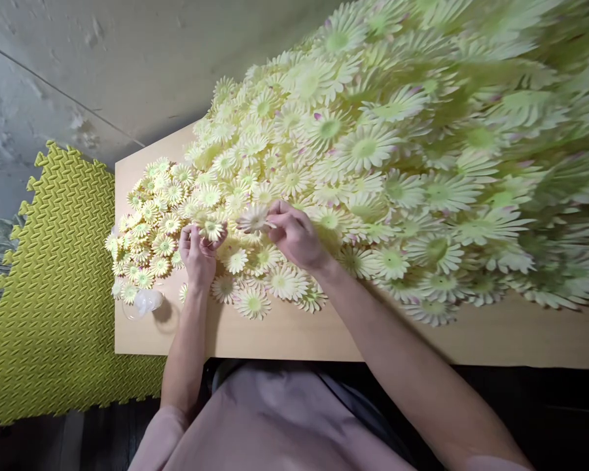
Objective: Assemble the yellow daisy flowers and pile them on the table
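Note:
My left hand [199, 254] is closed on a small pale yellow artificial flower [213, 228], whose green centre faces up between the fingers. Close by on the right, my right hand [294, 234] pinches the edge of a whiter, slightly blurred flower layer [253, 218] with thumb and forefinger. The two flower pieces are held apart, with a narrow gap between them. Beneath and around both hands lies a heap of loose pale yellow flower heads [366, 147], some with purple petal tips. A smaller group of flowers [163, 244] lies left of my left hand.
A clear plastic cup with whitish contents [148, 301] stands near the left end of the wooden table [285, 337]. Yellow foam mats [73, 281] lean beside that end. A stained wall [142, 59] rises behind. The flower heap stretches along the table to the right.

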Available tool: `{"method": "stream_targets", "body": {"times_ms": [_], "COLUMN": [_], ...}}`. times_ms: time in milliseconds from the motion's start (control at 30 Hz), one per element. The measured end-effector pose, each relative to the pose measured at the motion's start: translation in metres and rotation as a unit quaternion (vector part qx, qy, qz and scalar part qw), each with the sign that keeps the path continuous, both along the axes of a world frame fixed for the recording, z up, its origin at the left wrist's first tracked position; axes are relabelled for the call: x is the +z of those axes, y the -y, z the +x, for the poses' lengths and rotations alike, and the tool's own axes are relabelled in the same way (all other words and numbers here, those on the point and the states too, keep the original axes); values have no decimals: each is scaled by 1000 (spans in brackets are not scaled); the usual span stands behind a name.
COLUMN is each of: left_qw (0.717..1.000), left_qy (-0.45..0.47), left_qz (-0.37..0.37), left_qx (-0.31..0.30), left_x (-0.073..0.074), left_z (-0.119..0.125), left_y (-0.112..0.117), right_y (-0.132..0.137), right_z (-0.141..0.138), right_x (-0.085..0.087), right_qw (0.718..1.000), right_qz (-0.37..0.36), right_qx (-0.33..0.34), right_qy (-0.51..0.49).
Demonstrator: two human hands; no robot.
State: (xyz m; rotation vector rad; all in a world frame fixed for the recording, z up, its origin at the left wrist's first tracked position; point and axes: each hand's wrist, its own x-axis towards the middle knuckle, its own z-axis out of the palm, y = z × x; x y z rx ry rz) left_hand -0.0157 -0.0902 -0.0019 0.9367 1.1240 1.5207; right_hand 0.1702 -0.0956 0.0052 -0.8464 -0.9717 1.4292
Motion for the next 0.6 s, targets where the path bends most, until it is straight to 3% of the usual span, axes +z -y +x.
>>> {"method": "stream_targets", "body": {"times_ms": [100, 200, 400, 600], "left_qw": [999, 997, 990, 979], "left_qy": [-26, -67, -134, -131], "left_qz": [13, 23, 44, 95], "left_qx": [34, 38, -12, -120], "left_x": [2, 1, 1, 9], "left_z": [-1, 3, 9, 11], "left_y": [-1, 2, 10, 16], "right_y": [-2, 1, 9, 8], "right_z": [3, 4, -5, -9], "right_x": [2, 7, 11, 6], "right_qw": [997, 987, 972, 973], "right_qz": [30, 105, 179, 151], "right_qx": [-73, -118, 11, 6], "right_qy": [-23, 41, 152, 173]}}
